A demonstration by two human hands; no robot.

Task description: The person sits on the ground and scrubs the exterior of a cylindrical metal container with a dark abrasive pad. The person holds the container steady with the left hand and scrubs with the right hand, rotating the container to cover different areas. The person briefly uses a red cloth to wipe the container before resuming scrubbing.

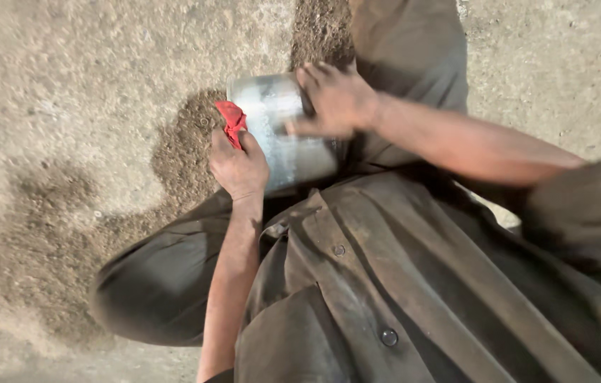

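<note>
Between the person's raised knees, just above the lap, a shiny metal cylinder (282, 135) is lying tilted on its side, resting against the dark trousers and hanging over the ground. The right hand (334, 99) is spreading its fingers over the upper end and side of the cylinder, pressing down on it rather than closing fully around it. The left hand (238, 167) is closing tightly on a bunched red cloth (231, 120) and is pushing that cloth against the cylinder's left edge. The cylinder is looking stiff and smooth, probably thin-walled metal, so it is likely to be fairly light yet slippery under bare skin; its polished side is offering little purchase, and a firmer hold would seem to lie at the rim or with a palm wrapped round the body. The cloth is soft and is folding freely in the fist. The shirt (385, 284), dark and dusty with buttons down the front, is filling the lower part of the view. The ground (66, 106) beneath is rough, pale concrete or packed earth, carrying a darker, gritty, damp-looking patch (180, 152) just under the cylinder. No walls or furniture are showing.
</note>
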